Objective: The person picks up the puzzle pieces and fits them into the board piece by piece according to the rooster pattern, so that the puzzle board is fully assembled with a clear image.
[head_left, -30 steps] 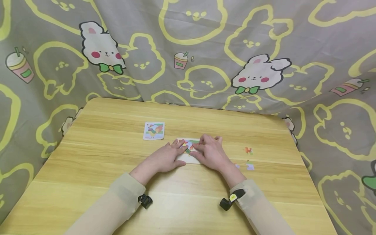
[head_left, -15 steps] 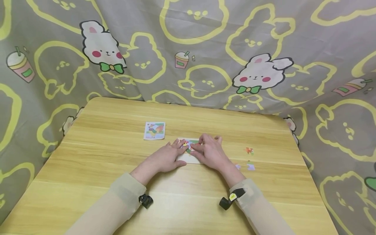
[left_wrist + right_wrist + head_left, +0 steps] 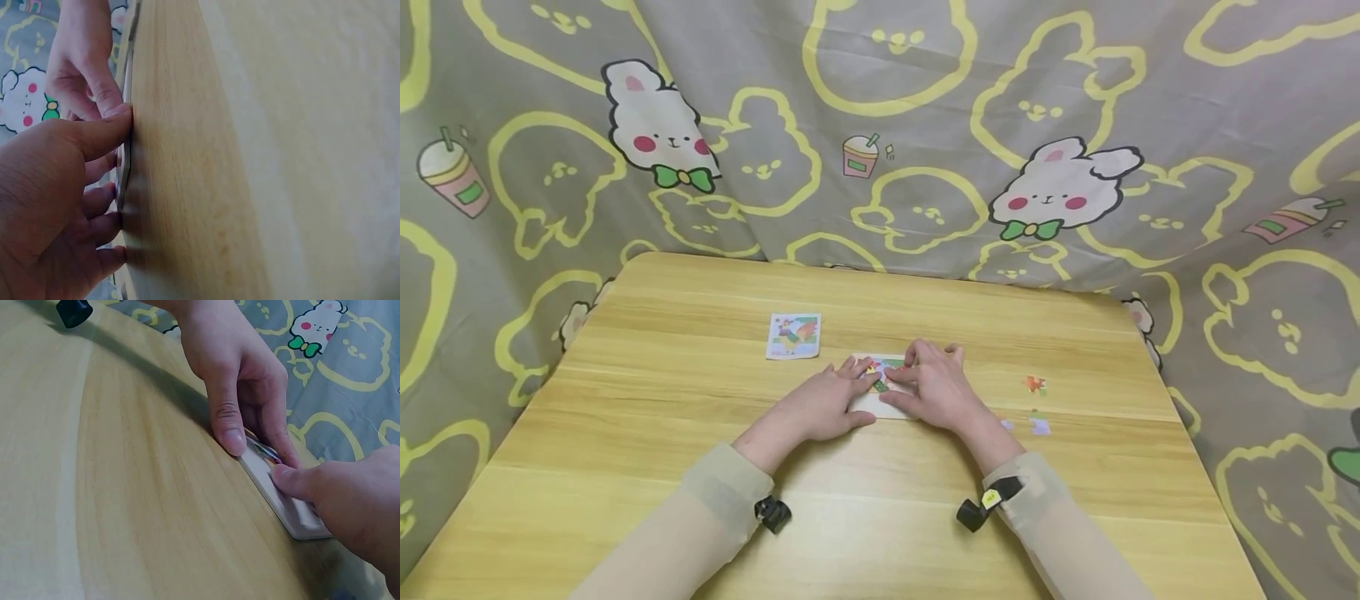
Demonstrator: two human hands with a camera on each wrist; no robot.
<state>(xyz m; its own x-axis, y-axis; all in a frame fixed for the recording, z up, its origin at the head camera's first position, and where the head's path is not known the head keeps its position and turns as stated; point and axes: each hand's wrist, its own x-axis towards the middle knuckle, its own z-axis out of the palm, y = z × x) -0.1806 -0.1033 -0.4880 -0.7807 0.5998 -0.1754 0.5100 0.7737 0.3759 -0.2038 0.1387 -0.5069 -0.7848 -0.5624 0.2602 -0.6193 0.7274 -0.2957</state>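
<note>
A white puzzle board point(image 3: 891, 407) lies on the table, with colourful puzzle pieces point(image 3: 877, 367) set in its far part. Over its left side, my left hand point(image 3: 820, 404) rests with extended fingers on the pieces and its thumb at the near edge. My right hand point(image 3: 938, 387) covers the right side, index finger pressing on the pieces. In the right wrist view, the right thumb point(image 3: 292, 481) touches the white board point(image 3: 265, 481). Both hands hide much of the picture, and whether a loose piece sits under the right fingertips is hidden.
Right of the hands lie an orange piece point(image 3: 1035, 384) and purple pieces point(image 3: 1040, 426), loose on the wooden table point(image 3: 880, 517). A picture card point(image 3: 793, 337) with a rooster-like bird is at the back left. A patterned curtain point(image 3: 925, 150) hangs behind the table.
My right thumb has shifted slightly left and away from the index finger on the board. The left hand stays in place.
</note>
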